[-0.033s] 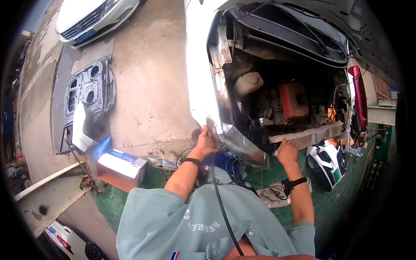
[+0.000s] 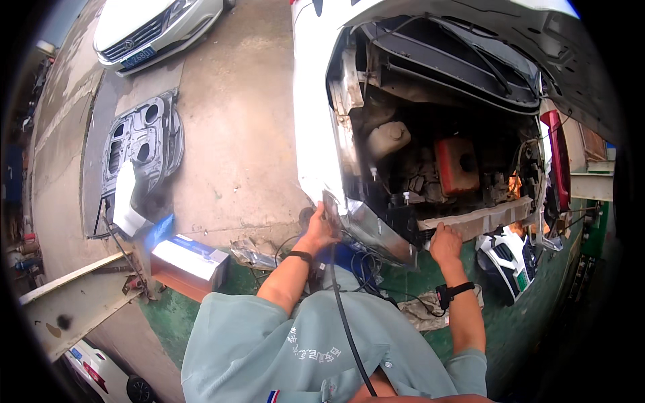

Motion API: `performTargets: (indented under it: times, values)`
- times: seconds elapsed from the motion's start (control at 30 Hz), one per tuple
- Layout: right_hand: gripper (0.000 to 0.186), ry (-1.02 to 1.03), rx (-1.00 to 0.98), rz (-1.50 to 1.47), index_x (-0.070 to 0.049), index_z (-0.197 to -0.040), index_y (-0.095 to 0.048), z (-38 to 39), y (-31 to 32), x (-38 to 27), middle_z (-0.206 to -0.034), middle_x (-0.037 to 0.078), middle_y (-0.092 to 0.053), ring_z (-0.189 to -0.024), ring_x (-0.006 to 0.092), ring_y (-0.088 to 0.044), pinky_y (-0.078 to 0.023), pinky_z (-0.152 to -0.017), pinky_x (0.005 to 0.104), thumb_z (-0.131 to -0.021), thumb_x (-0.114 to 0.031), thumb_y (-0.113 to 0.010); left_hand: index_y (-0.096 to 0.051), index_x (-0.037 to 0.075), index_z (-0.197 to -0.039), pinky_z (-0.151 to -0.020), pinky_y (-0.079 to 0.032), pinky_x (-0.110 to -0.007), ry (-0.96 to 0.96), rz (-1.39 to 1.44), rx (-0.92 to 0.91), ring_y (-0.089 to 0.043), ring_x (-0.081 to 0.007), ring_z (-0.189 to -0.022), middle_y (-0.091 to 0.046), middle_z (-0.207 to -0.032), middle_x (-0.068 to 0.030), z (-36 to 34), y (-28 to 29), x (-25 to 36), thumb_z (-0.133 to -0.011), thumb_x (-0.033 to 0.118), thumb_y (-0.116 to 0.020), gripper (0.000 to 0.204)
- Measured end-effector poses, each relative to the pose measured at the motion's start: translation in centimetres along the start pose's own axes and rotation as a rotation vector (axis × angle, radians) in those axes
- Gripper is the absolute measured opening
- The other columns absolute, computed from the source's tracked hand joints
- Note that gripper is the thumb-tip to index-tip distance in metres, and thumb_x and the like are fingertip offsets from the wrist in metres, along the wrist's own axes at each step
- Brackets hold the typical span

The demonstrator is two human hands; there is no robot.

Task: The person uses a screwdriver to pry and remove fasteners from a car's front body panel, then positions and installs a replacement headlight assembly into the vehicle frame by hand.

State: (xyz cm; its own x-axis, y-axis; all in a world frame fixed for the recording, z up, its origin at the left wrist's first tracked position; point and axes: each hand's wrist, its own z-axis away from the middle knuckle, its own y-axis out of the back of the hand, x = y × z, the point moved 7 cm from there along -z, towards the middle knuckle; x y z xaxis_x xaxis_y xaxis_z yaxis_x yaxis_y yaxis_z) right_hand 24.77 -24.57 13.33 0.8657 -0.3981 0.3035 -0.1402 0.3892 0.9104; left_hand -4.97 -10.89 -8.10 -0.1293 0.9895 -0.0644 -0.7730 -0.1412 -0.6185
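A clear-fronted headlight (image 2: pixel 381 232) sits at the near left corner of a white car (image 2: pixel 312 134) whose hood is raised. My left hand (image 2: pixel 320 233) grips the headlight's outer end beside the fender, index finger pointing up and thumb to the right. At the other side, my right hand (image 2: pixel 445 243) has its fingers curled at the left end of a pale front crossbeam (image 2: pixel 484 218), close to the headlight's inner end. What those fingers hold is hidden. A black cable (image 2: pixel 342 305) runs down over my shirt.
Inside the engine bay are a whitish reservoir (image 2: pixel 390 138) and a red box (image 2: pixel 457 166). A removed bumper part (image 2: pixel 505 260) lies right. Left are a grey door panel (image 2: pixel 144 138), a white fender piece (image 2: pixel 127 205), a carton (image 2: pixel 188 258) and a lift beam (image 2: pixel 74 302).
The view has shifted slightly. Both hands keep their places at the car's front.
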Motion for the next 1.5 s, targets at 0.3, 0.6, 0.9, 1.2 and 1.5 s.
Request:
performTargets:
  times: [0.3, 0.6, 0.9, 1.2, 1.5]
  values:
    - [0.020, -0.008, -0.020, -0.022, -0.003, -0.097, -0.062, -1.4, -0.6, -0.2, -0.092, 0.018, -0.071, -0.089, 0.0369, -0.068, -0.047, -0.090, 0.0526, -0.086, -0.020, -0.060, -0.063, 0.020, -0.096, -0.071, -0.040, -0.038, -0.090, 0.064, -0.093, -0.050, -0.0221, -0.076, -0.054, -0.079, -0.0008, 0.3, 0.0, 0.6, -0.088, 0.079, -0.043, 0.063]
    - [0.024, -0.234, -0.177, -0.127, -0.004, -0.094, -0.066, -0.9, -1.0, 1.0, -0.089, 0.016, -0.072, -0.092, 0.0392, -0.068, -0.048, -0.090, 0.0517, -0.092, -0.024, -0.052, -0.062, 0.014, -0.117, -0.100, -0.033, -0.057, -0.051, 0.025, -0.202, -0.051, -0.0308, -0.106, -0.062, -0.109, -0.0089, -3.7, 2.2, -0.4, -0.080, 0.088, -0.042, 0.085]
    - [0.026, -0.069, -0.070, -0.116, -0.001, -0.091, -0.062, -2.6, -0.5, 0.1, -0.085, 0.022, -0.070, -0.083, 0.0438, -0.068, -0.051, -0.076, 0.0545, -0.095, -0.022, -0.047, -0.024, -0.003, -0.154, -0.115, -0.001, -0.068, -0.046, -0.074, -0.045, -0.011, -0.0444, -0.150, -0.023, -0.161, -0.0248, -1.1, 2.2, 0.0, -0.074, 0.095, -0.036, 0.127]
    - [0.024, 0.041, 0.025, -0.034, -0.003, -0.094, -0.061, -1.0, 0.2, 0.0, -0.088, 0.021, -0.069, -0.085, 0.0401, -0.066, -0.049, -0.079, 0.0548, -0.095, -0.026, -0.053, -0.024, -0.009, -0.152, -0.116, 0.000, -0.065, -0.126, -0.061, -0.102, -0.013, -0.0458, -0.149, -0.021, -0.160, -0.0277, 2.0, -1.9, 1.1, -0.074, 0.093, -0.040, 0.130]
    - [0.037, -0.051, -0.001, -0.516, -0.001, -0.107, -0.061, -6.3, 7.5, -4.5, -0.102, 0.022, -0.069, -0.099, 0.0377, -0.066, -0.050, -0.086, 0.0480, -0.097, -0.036, -0.056, -0.022, -0.011, -0.151, -0.117, -0.003, -0.065, -0.088, -0.054, -0.058, -0.012, -0.0464, -0.149, -0.021, -0.159, -0.0298, 2.1, -1.2, 1.3, -0.074, 0.094, -0.041, 0.132]
